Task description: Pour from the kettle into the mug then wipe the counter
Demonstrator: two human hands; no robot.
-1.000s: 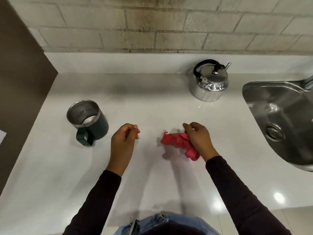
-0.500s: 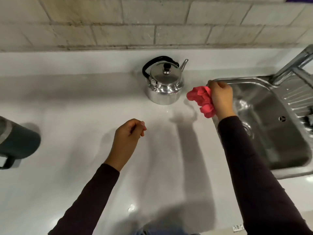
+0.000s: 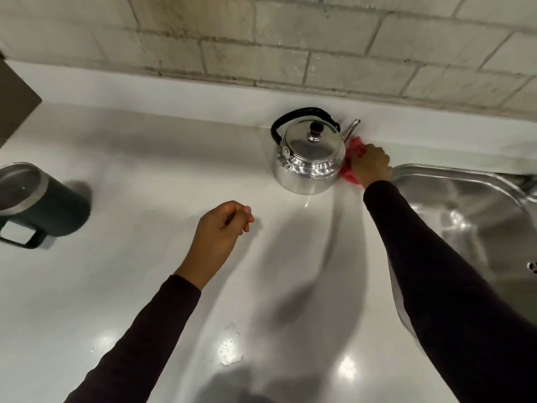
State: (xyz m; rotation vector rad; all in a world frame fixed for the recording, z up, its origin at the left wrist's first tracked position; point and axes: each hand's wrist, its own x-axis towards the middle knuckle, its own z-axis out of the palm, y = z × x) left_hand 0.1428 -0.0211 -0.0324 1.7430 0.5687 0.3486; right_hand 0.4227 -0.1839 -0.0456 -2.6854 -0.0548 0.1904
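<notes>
Overhead light falls evenly and fairly bright on the glossy white tabletop [image 3: 145, 199], leaving round glare spots along its near edge. Soft double shadows of both arms stretch toward the kettle [image 3: 308, 158], whose polished steel mirrors highlights. Wide-angle distortion bends the brick wall [image 3: 290, 39] and sink [image 3: 465, 175]; slight motion blur softens edges.

The kettle [image 3: 307, 158] stands at the back of the tabletop [image 3: 145, 286], near the wall [image 3: 290, 39]; the cloth [image 3: 350, 167] lies just right of it, under the right hand [image 3: 370, 165]; the sink [image 3: 465, 216] sits further right; the mug [image 3: 37, 203] stands far left; the left hand [image 3: 218, 237] hovers between mug and kettle, nearer the front.
</notes>
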